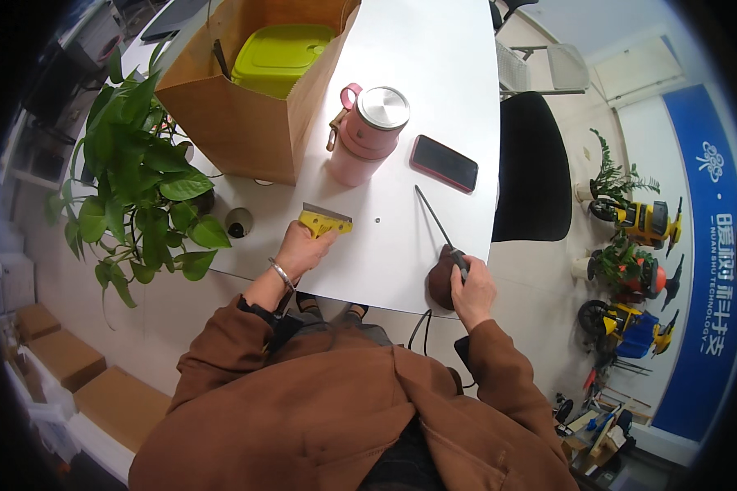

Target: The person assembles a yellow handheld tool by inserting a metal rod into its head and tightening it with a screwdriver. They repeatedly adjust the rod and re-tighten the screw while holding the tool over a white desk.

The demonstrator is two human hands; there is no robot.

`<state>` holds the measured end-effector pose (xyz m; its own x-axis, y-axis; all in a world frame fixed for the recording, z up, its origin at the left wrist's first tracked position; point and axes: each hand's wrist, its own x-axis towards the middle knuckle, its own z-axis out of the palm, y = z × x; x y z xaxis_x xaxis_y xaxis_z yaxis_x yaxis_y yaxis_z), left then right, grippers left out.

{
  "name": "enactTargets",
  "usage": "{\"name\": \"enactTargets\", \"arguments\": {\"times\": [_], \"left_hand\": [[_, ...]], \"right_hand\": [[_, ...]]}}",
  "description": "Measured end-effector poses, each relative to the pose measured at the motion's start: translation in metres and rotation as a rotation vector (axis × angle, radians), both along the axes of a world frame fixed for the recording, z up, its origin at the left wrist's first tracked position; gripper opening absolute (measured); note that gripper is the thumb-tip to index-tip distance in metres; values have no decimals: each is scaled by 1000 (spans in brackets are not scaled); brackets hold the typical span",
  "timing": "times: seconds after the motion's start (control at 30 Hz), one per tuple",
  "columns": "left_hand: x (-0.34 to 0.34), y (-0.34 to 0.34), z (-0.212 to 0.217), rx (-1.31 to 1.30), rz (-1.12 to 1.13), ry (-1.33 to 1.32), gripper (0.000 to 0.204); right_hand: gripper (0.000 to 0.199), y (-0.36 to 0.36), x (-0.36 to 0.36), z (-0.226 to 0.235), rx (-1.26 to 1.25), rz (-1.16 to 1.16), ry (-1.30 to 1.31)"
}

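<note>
Open brown paper bag (246, 106) on table; dark-screened phone (444, 163); blue wall sign (704, 245).

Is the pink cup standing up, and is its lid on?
Yes. The pink cup stands upright on the white table, and its round silver lid sits flat on top, closing it.

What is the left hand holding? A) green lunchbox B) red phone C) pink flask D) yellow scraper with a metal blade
D: the left hand grips the yellow scraper on the white table; the phone, pink flask and green lunchbox lie apart from it.
</note>
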<state>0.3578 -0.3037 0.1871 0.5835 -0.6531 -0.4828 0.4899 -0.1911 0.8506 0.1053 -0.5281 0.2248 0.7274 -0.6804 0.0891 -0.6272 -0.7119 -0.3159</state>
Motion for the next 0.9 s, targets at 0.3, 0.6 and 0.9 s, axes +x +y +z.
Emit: {"name": "enactTargets", "arguments": {"times": [0.3, 0.6, 0.9], "left_hand": [[-1, 0, 9, -70, -106, 170, 12], [-4, 10, 22, -25, -176, 23, 15], [-2, 23, 27, -187, -241, 286, 12]], "right_hand": [[26, -21, 30, -6, -7, -59, 274], [27, -41, 42, -17, 11, -96, 277], [34, -53, 50, -19, 38, -23, 339]]}}
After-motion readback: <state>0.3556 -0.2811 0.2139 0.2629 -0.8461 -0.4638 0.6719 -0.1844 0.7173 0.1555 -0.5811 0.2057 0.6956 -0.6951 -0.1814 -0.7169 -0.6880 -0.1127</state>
